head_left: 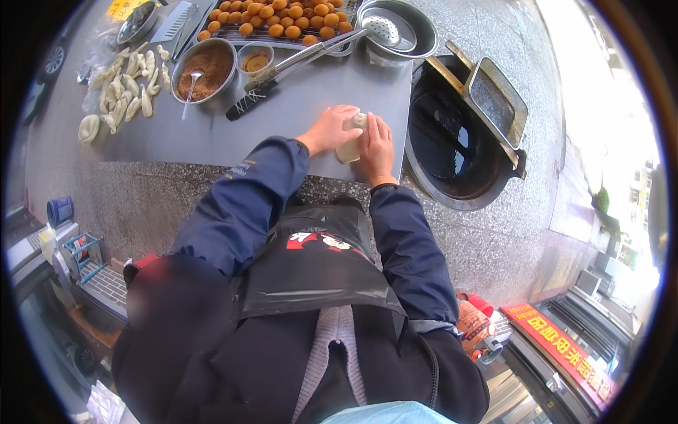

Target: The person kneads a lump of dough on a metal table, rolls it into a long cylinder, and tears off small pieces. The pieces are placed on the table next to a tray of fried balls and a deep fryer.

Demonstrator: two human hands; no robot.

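Observation:
Both my hands are at the near right part of the steel table (233, 141). Between them is a pale piece of dough (348, 151), its lower end resting on or just above the table top. My left hand (330, 130) presses it from the left with curved fingers, while my right hand (378, 147) closes against its other side. The fingers partly cover the dough, so its full shape is hidden. A steel bowl of brown crumbly filling (212, 65) with a spoon (190, 95) in it stands farther left, beside a small tub of amber paste (256, 59).
Twisted raw dough pieces (127, 88) lie at the left. Behind are a rack of browned balls (282, 18) and a long-handled skimmer (381, 30) across a metal pot (417, 18). To my right stands a wok of dark oil (452, 141), a wire-mesh strainer (494, 102) across its rim.

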